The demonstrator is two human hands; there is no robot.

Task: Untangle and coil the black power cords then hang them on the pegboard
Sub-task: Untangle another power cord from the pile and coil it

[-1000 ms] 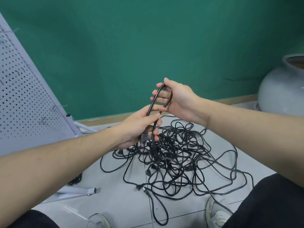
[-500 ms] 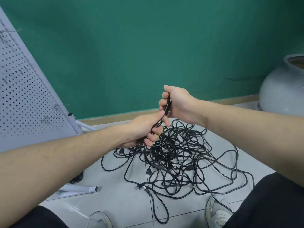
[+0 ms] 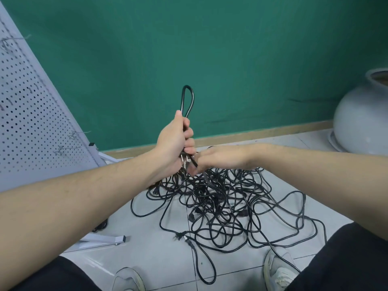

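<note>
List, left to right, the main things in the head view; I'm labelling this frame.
pegboard → left hand gripping a folded cord loop → right hand → grey pot.

The floor (image 3: 159, 257) in front of me is pale grey tile with thin dark joints. A tangled heap of black power cords (image 3: 226, 206) lies on it, loops spilling toward my feet, with a plug (image 3: 178, 236) at its near edge. My two grey shoes (image 3: 279, 269) stand on the tiles at the bottom. To my left, the white foot bar (image 3: 105, 240) of the pegboard (image 3: 31, 114) stand rests on the floor. At far right sits a big pale round pot (image 3: 361, 118) on its base.
</note>
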